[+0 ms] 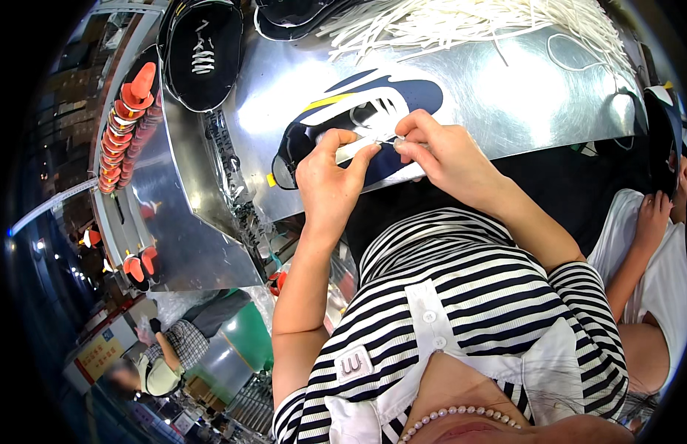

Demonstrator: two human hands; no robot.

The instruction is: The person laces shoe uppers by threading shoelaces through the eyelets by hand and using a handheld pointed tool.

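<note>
A flat, unsoled shoe upper in navy, white and yellow lies on the metal table, its dark opening toward the left. My left hand is closed on the upper's near white edge, thumb and forefinger either side of it. Close beside it, my right hand pinches a thin white shoelace at the eyelet edge. The lace runs between my two hands. White lace loops also show inside the opening. My fingers partly hide the lace end and the eyelets.
A large heap of white laces lies at the table's far side. Black laced shoes sit at far left, past the metal table edge. A rack of red-orange shoe parts stands left. Other people are at lower left and right.
</note>
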